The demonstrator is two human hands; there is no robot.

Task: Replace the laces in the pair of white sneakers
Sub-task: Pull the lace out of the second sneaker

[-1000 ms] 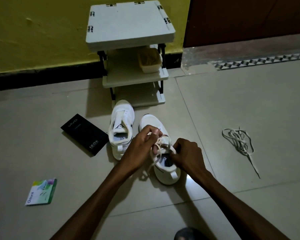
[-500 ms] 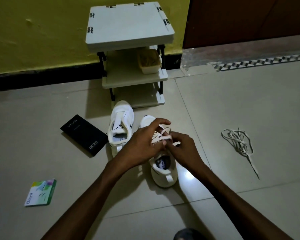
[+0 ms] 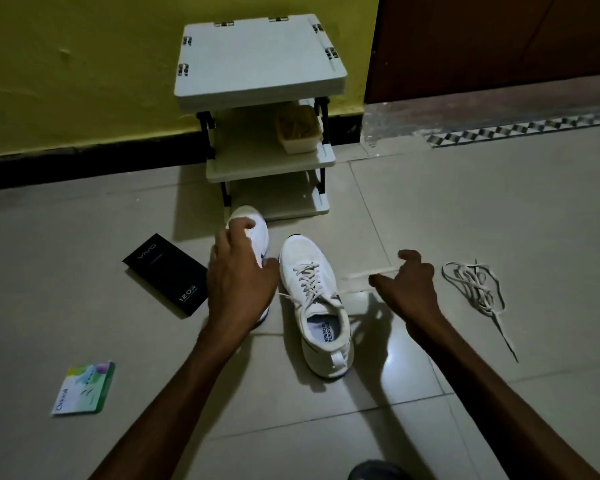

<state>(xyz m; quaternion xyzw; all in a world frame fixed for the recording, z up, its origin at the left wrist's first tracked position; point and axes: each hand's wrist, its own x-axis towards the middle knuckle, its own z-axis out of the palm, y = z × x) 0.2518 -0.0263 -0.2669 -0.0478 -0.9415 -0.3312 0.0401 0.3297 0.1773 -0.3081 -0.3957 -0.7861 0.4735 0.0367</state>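
Half a second earlier both hands had been bunched together over the laces; now they had sprung apart. The left hand (image 3: 239, 271) had swung across to the second sneaker (image 3: 260, 242), hovering over it or resting on it, I could not tell which, with fingers spread and slightly bent, holding nothing. The right hand (image 3: 407, 289) had drawn out to the right with fingers loosely curled, and a blurred lace end (image 3: 371, 272) streaked toward its fingertips. The blur would not let me say whether it was pinched there or just let go. The laced sneaker (image 3: 300, 252) stood on the tiled floor (image 3: 499, 209) between the hands, toe toward the shelf rack (image 3: 257, 60). Its lace (image 3: 307, 277) was criss-crossed up to the top eyelets, with both ends lying untied to either side. The second sneaker sat just beside it on the left, mostly hidden by the hand, near a black vivo box (image 3: 167, 271). A tangle of loose laces (image 3: 475, 285) lay well off to the right. To me the threading of this shoe looked finished bar tightening, and the work seemed to be turning to its partner. That would call for drawing the second sneaker close, fetching a lace and finding its tip for the lowest eyelets.
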